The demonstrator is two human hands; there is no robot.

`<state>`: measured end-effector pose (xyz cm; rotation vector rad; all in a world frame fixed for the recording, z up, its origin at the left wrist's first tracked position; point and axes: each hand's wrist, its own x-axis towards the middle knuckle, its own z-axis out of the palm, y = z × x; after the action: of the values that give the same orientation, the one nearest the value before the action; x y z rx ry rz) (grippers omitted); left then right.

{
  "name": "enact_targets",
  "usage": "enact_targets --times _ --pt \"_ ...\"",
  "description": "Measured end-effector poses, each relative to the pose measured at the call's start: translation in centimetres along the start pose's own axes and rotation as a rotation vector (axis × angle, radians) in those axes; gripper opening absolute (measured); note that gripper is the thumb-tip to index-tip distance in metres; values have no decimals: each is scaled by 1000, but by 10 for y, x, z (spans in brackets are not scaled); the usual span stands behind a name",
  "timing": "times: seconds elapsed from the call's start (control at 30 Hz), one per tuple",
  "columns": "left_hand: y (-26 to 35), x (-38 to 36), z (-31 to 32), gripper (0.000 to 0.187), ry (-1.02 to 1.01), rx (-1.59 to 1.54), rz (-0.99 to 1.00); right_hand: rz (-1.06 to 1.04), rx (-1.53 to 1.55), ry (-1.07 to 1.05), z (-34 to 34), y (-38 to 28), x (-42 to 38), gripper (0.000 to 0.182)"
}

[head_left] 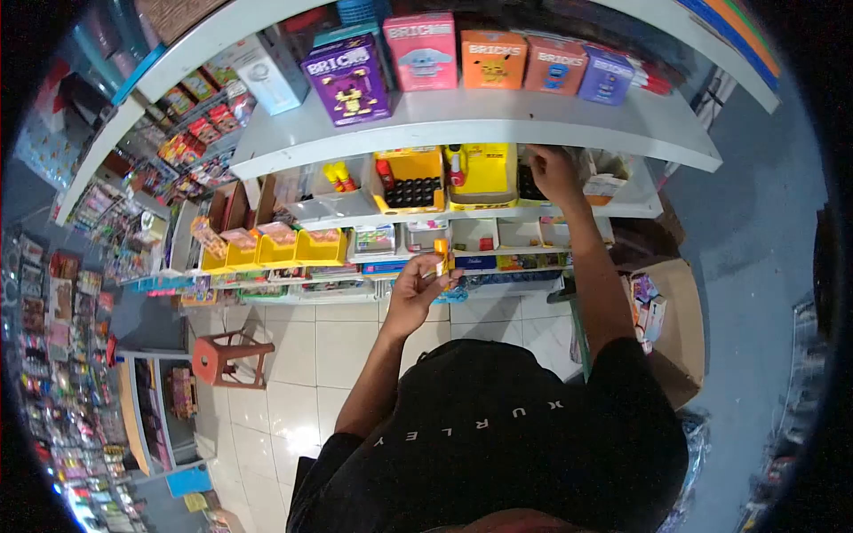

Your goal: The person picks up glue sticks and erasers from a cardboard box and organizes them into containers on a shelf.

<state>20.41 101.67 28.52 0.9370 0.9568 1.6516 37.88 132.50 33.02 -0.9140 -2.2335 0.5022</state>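
Fingers of my left hand (pixel 416 295) are closed around a small yellow-and-white tube (pixel 441 252), held upright in front of the lower shelves. My right hand (pixel 555 175) reaches in under the top shelf with its fingers curled. It is over a box of dark round pieces (pixel 530 188); whatever it grips is hidden. Left of it stands a yellow display box (pixel 491 174) with a red-and-white bottle (pixel 457 169) in it. Farther left, an orange-yellow box (pixel 427 164) holds rows of black-topped items and a red one. Yellow tubes (pixel 338 177) sit in a clear bin.
Brick toy boxes (pixel 424 53) line the top shelf (pixel 498 114), whose edge overhangs my right hand. Yellow bins (pixel 321 248) are at lower left. A brown stool (pixel 233 357) stands on the tiles, and an open cardboard box (pixel 680 333) lies to my right.
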Motion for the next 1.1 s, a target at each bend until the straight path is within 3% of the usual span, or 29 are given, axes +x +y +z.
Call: enact_targets --times 0.07,0.17,0.33,0.37,0.53,0.63,0.73,0.93,1.1 --pt "9 5 5 37 12 -44 50 87 179 122 1 -10 -22 24" --pt "12 9 3 43 23 -75 41 132 462 105 22 -19 -65 24" --pt "9 12 11 53 27 -86 -26 294 826 -192 43 -65 -119 29" --pt "3 12 10 58 -37 -68 28 287 863 -222 43 -76 -123 31" --pt "-2 12 12 65 -108 -41 -76 257 965 -361 23 -124 -124 39" --pt "0 8 10 65 -177 38 -78 196 855 -423 34 -110 -127 27" --pt "5 4 6 65 -164 -40 -112 200 812 -381 39 -116 -124 20" --pt "6 1 -16 42 -15 44 -63 327 937 -252 48 -129 -110 18" --pt "27 -7 -29 32 51 49 -42 467 1096 -291 49 -162 -97 26"
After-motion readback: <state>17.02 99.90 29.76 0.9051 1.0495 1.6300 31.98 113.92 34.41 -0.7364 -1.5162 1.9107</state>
